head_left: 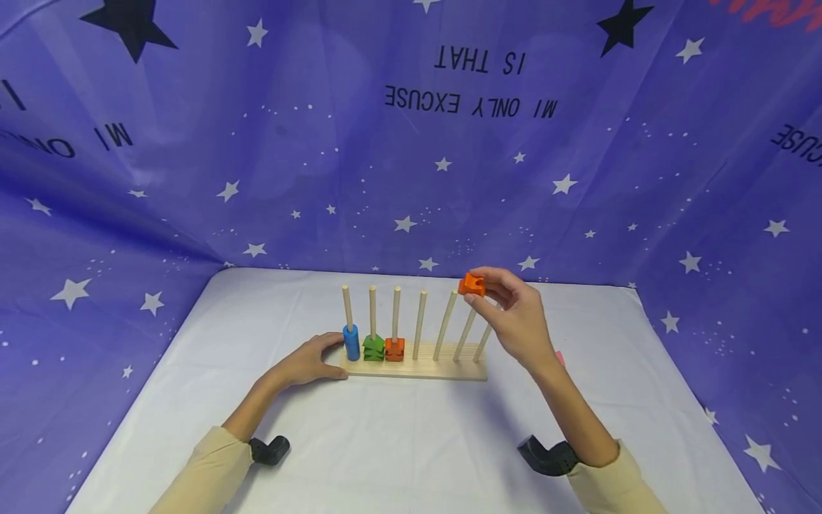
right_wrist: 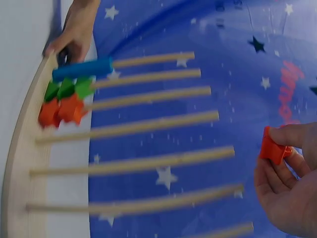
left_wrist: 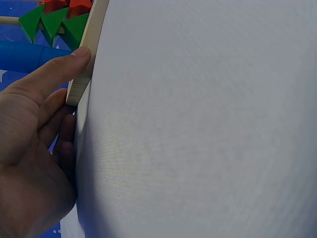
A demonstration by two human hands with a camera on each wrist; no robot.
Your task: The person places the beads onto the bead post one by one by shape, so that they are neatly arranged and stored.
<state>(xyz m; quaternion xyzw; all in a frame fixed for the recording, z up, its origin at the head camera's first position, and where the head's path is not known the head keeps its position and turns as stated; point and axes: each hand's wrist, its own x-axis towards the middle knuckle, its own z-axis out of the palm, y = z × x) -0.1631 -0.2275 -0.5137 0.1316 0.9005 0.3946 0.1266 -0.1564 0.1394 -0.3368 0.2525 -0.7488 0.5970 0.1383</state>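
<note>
A wooden peg board (head_left: 411,369) with several upright pegs stands on the table. My left hand (head_left: 310,363) grips its left end, the thumb along the near edge and the fingers behind; the left wrist view shows the thumb (left_wrist: 64,67) on the wood. Blue cylinders (head_left: 351,343) fill the lower part of the leftmost peg. Beside them are green triangular blocks (right_wrist: 68,89), then two orange star-shaped blocks (right_wrist: 62,110) on the third peg. Raised over the board's right side, my right hand (head_left: 514,314) pinches another orange star-shaped block (right_wrist: 273,146), level with the peg tops.
A white cloth (head_left: 411,442) covers the table. Behind and at both sides hangs a purple-blue star-patterned curtain (head_left: 359,200). Bare pegs (head_left: 443,325) rise from the board's middle and right. A small pink piece (head_left: 560,358) lies on the cloth, partly hidden behind the right wrist.
</note>
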